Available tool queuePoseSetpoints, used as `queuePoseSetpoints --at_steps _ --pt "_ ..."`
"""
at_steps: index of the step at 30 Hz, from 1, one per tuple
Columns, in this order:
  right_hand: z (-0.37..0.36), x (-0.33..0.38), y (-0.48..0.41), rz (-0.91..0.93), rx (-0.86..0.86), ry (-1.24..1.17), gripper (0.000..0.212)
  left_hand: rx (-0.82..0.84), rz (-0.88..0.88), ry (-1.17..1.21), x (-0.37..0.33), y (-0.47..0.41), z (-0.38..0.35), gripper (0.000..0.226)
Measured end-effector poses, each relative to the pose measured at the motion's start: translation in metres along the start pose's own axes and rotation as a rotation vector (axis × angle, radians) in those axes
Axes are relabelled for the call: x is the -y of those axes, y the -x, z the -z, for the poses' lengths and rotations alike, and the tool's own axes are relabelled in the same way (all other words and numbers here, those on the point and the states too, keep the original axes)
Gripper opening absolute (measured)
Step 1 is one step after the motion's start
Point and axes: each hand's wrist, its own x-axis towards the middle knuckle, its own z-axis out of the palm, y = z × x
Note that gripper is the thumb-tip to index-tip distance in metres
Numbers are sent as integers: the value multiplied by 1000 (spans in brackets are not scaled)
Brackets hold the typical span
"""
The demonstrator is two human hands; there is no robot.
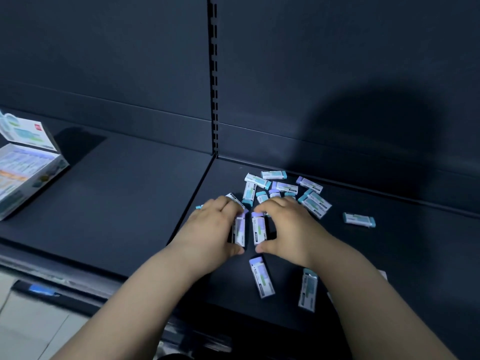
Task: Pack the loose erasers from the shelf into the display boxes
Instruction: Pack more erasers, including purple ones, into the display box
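Grips one purple-capped eraser (239,231) in the left hand (215,227), a second eraser (259,228) in the right hand (288,227), side by side on the shelf (130,190). Loose erasers (283,187) crowding just beyond; display box (26,162) well left.

Erasers (283,188) on shelf (117,190), display box (28,165) left

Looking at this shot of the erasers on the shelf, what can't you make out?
1. Head view: how many erasers the left hand grips; its fingers cover them.
2. Head view: the display box is cut off by the left edge, its inside unseen.
3. Head view: print on the loose erasers is too small and blurred to read.
4. Head view: the right hand covers parts of those just behind it.
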Motion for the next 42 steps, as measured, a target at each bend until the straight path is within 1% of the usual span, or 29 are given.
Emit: queuePoseSetpoints --at_steps 3,7,10,12,17,21,25,27,30,35,39,42 --pt "4 14 4 -16 -51 8 67 -79 -59 3 6 4 6 64" --pt "6 39 -4 -34 -114 54 69 -120 -144 -61 26 7 23 75" --pt "1 66 -15 -50 -149 68 74 -162 -194 -123 51 14 36 72" --pt "-6 90 -26 -55 -184 76 73 -183 -249 -169 78 18 44 67" --pt "-28 159 -59 -70 -261 54 63 -242 -336 -154 153 29 68 59" --pt "-47 207 -79 -106 -295 47 61 -242 -395 -179 205 38 88 56" --pt "-60 239 -86 -163 -332 59 63 -178 -432 -211 234 49 103 68" --pt "-64 254 -86 -185 -319 58 65 -153 -446 -201 243 58 108 69" --pt "-69 269 -87 -201 -284 47 68 -160 -453 -181 252 70 112 68" --pt "-75 287 -92 -172 -277 -2 69 -196 -406 -181 270 88 113 66" --pt "-79 299 -102 -110 -246 -31 69 -225 -299 -188 287 103 123 70" --pt "-78 309 -113 -50 -232 -49 67 -201 -204 -240 300 115 138 74"
